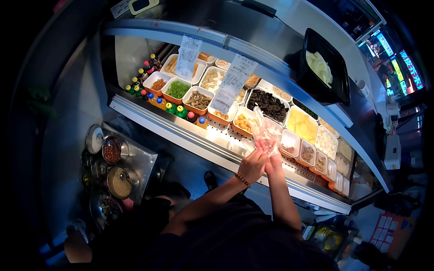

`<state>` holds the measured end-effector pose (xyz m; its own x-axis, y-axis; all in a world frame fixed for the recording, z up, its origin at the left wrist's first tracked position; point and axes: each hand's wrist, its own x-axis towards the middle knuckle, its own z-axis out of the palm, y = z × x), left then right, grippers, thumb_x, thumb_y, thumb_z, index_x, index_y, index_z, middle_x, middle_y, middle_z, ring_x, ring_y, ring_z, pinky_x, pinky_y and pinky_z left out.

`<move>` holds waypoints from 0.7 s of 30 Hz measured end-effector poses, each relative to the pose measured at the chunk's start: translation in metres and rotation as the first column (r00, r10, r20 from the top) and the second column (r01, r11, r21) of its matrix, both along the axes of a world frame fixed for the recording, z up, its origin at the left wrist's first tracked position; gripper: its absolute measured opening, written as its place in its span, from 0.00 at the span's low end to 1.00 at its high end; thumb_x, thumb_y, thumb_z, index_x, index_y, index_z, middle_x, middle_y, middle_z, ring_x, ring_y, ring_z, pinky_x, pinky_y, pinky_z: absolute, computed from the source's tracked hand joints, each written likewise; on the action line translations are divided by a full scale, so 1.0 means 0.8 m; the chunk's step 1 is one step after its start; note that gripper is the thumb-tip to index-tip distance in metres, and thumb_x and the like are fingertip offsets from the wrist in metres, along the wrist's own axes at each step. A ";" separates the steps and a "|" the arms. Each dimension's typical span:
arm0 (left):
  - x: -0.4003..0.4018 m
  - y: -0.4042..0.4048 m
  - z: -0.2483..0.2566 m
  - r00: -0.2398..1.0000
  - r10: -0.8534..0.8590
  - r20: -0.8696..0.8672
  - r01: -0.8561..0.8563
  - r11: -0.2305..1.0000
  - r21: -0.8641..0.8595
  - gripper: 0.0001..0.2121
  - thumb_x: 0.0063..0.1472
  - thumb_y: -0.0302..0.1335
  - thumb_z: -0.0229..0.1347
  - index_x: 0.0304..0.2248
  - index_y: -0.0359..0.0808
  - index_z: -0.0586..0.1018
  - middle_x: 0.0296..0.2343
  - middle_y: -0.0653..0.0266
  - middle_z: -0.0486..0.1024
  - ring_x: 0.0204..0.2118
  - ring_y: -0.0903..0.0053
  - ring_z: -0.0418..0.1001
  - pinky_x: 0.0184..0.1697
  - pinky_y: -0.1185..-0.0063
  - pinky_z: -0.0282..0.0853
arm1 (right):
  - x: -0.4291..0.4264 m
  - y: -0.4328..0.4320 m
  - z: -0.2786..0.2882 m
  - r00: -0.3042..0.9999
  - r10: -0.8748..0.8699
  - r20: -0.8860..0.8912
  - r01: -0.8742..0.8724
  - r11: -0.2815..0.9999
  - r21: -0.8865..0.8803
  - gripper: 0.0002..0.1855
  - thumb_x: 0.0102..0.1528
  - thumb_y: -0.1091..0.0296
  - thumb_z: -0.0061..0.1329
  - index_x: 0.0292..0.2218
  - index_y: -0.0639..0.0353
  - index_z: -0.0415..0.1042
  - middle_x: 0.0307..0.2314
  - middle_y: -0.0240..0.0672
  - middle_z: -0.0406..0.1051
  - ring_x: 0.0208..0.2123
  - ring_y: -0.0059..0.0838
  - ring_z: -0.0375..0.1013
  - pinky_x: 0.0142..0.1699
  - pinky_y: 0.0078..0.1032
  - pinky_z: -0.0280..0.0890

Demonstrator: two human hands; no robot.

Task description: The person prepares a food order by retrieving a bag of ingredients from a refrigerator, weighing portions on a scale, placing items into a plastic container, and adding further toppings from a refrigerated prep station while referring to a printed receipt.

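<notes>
A clear plastic glove point(266, 133) covers my right hand point(271, 155), with its loose end standing up over the fingers. My left hand point(252, 166), bare and with a beaded bracelet on the wrist, grips the glove's plastic near the right wrist. Both hands touch each other over the front edge of a lit display case point(217, 149). Just beyond them stand a tray of black fungus point(268, 105), a tray of yellow slices point(301, 125) and a container of small orange-yellow balls point(242, 122).
Printed slips point(234, 79) hang from the case's upper rail. Small bottles point(181, 112) line its front left. A black bin of pale slices point(318, 67) rests on top at right. Metal bowls point(119, 183) stand on a table at left, where another person's arm point(78, 249) shows.
</notes>
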<state>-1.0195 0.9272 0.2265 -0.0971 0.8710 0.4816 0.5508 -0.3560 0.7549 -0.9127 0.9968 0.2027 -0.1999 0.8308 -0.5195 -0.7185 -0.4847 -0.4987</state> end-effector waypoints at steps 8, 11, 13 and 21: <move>-0.009 -0.002 0.005 1.000 -0.029 0.011 0.029 0.999 -0.024 0.06 0.51 0.18 0.55 0.29 0.37 0.72 0.25 0.61 0.69 0.31 0.62 0.72 0.31 0.69 0.71 | 0.000 -0.005 0.034 0.960 0.255 -0.119 -0.221 0.944 0.246 0.33 0.65 0.42 0.33 0.63 0.52 0.52 0.58 0.45 0.57 0.59 0.41 0.59 0.61 0.44 0.58; -0.004 -0.002 0.015 0.999 -0.028 0.024 0.028 1.000 -0.003 0.07 0.51 0.18 0.55 0.30 0.38 0.73 0.25 0.61 0.69 0.31 0.62 0.73 0.31 0.69 0.71 | 0.004 -0.004 0.033 0.937 0.286 -0.202 -0.229 0.936 0.267 0.34 0.65 0.41 0.32 0.62 0.53 0.53 0.59 0.46 0.55 0.58 0.40 0.59 0.60 0.46 0.59; 0.005 -0.005 0.014 0.998 -0.058 0.019 0.059 0.998 -0.032 0.04 0.53 0.21 0.56 0.28 0.38 0.74 0.24 0.62 0.71 0.30 0.61 0.73 0.32 0.67 0.71 | 0.016 -0.003 0.009 0.981 0.191 0.022 -0.192 0.970 0.149 0.33 0.65 0.42 0.33 0.62 0.55 0.54 0.59 0.45 0.55 0.61 0.44 0.55 0.61 0.48 0.58; 0.000 0.015 -0.007 0.996 0.075 0.044 -0.070 0.992 -0.108 0.03 0.54 0.17 0.54 0.28 0.33 0.75 0.25 0.56 0.72 0.30 0.57 0.73 0.32 0.66 0.68 | 0.043 -0.039 -0.044 -0.009 -0.196 0.980 -0.909 0.411 0.074 0.22 0.59 0.66 0.42 0.53 0.64 0.66 0.51 0.48 0.67 0.56 0.48 0.63 0.60 0.35 0.59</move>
